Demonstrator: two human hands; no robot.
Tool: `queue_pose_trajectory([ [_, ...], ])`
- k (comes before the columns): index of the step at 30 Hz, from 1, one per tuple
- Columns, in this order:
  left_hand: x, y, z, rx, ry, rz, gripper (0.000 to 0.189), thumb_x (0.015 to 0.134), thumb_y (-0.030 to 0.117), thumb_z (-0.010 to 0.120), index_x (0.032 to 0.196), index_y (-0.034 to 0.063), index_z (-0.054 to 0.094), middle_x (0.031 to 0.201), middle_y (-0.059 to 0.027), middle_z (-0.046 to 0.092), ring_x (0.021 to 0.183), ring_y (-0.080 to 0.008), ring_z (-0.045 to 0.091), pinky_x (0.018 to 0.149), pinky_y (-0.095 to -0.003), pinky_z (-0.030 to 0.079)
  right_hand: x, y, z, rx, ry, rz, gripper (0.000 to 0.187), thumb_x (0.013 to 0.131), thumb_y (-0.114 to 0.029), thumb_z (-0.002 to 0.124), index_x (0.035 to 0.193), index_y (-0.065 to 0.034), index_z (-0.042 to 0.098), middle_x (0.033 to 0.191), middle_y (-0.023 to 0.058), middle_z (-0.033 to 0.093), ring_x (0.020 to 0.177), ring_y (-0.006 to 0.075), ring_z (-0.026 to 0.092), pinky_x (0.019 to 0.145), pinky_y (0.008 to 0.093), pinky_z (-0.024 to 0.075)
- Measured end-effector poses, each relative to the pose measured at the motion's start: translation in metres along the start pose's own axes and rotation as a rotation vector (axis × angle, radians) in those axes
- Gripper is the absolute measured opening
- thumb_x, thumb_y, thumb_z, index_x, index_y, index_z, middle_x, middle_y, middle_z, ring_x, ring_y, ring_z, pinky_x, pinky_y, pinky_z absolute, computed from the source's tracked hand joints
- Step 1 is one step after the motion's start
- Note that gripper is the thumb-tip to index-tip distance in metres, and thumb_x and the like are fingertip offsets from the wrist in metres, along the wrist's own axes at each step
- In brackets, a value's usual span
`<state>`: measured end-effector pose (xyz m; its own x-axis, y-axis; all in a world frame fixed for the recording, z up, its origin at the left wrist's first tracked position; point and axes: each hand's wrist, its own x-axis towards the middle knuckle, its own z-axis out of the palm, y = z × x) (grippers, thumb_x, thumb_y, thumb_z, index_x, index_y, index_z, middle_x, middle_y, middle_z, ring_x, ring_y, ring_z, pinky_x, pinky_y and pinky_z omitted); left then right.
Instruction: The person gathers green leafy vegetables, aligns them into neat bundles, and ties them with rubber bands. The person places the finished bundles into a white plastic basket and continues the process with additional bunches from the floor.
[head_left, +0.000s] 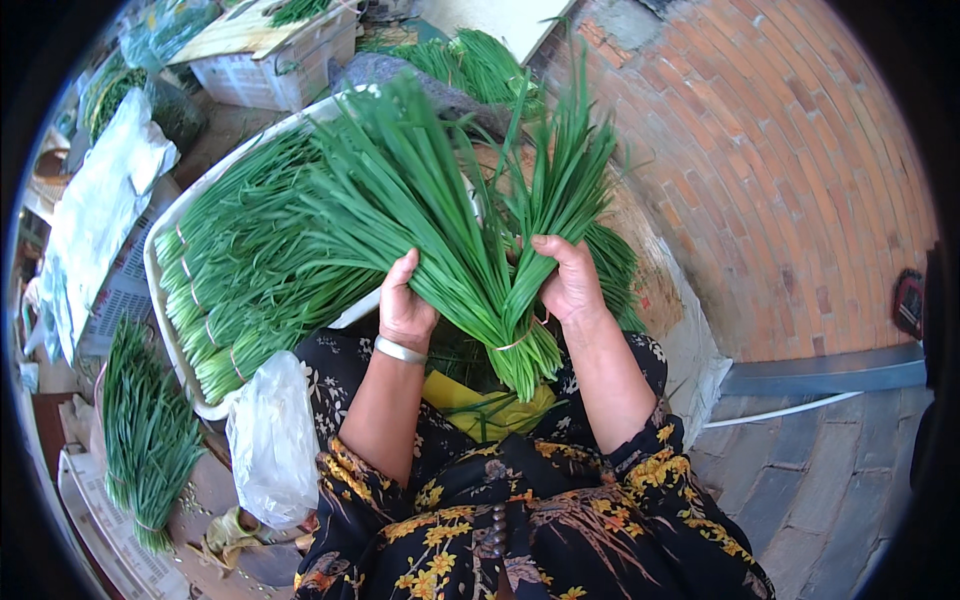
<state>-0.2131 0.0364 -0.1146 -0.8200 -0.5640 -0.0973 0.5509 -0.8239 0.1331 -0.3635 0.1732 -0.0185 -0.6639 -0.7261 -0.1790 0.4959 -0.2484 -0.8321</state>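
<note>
A bunch of garlic chives (442, 247) is spread in a V between my two hands, its pale cut ends pointing down towards my lap. A thin pink band (517, 343) wraps the bunch near those ends. My left hand (407, 304), with a silver bangle on the wrist, grips the left part of the leaves, thumb on top. My right hand (571, 281) grips the right part, also thumb on top. Behind the bunch, at left, a white tub (161, 259) holds several banded bunches of chives (247, 247). More leaves show behind my right hand, partly hidden.
A clear plastic bag (274, 442) is by my left knee, with a tied bunch of chives (150, 442) further left. A white plastic crate (262, 79) and more chives (487, 67) are at the back. Brick paving (772, 172) and a metal bar (825, 369) lie right.
</note>
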Motion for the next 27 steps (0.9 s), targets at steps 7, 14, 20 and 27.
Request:
queue_pose_trajectory([
  [7,0.0,-0.007,0.004,0.109,0.097,0.082,0.047,0.088,0.018,0.069,0.128,-0.0004,0.055,0.124,-0.0125,0.064,0.112,-0.0291,0.062,0.104,-0.0457,0.046,0.003,-0.001,-0.006,-0.027,0.08,0.016,0.038,0.079,-0.012,0.071,0.113,0.0002,0.06,0.105,0.0119,0.065,0.094,0.026,0.065,0.086,0.0431,0.0543],
  [14,-0.006,-0.018,0.02,0.255,0.073,0.092,0.047,0.084,0.012,0.074,0.126,0.0001,0.055,0.114,-0.0098,0.066,0.103,-0.025,0.065,0.094,-0.0406,0.055,-0.005,0.001,0.039,-0.464,-0.256,-0.174,0.095,0.07,-0.017,0.083,0.147,-0.0032,0.029,0.136,0.0136,0.05,0.127,0.0248,0.047,0.109,0.0375,0.035],
  [20,-0.008,-0.013,0.019,0.186,0.103,-0.021,0.047,0.082,0.008,0.073,0.125,0.0,0.055,0.115,-0.0123,0.065,0.102,-0.0274,0.066,0.094,-0.0432,0.055,0.017,0.006,0.026,-0.433,-0.004,-0.106,0.059,0.071,0.007,0.062,0.127,-0.0031,0.046,0.106,0.0093,0.062,0.092,0.0203,0.063,0.085,0.034,0.0528],
  [27,0.001,-0.016,0.002,0.121,0.068,-0.02,0.045,0.087,0.012,0.069,0.127,-0.0025,0.054,0.119,-0.0134,0.065,0.105,-0.0282,0.065,0.096,-0.0436,0.053,0.017,-0.002,0.003,-0.224,0.147,-0.053,0.052,0.073,0.009,0.06,0.122,-0.005,0.05,0.105,0.0083,0.063,0.092,0.0205,0.063,0.082,0.0348,0.0547],
])
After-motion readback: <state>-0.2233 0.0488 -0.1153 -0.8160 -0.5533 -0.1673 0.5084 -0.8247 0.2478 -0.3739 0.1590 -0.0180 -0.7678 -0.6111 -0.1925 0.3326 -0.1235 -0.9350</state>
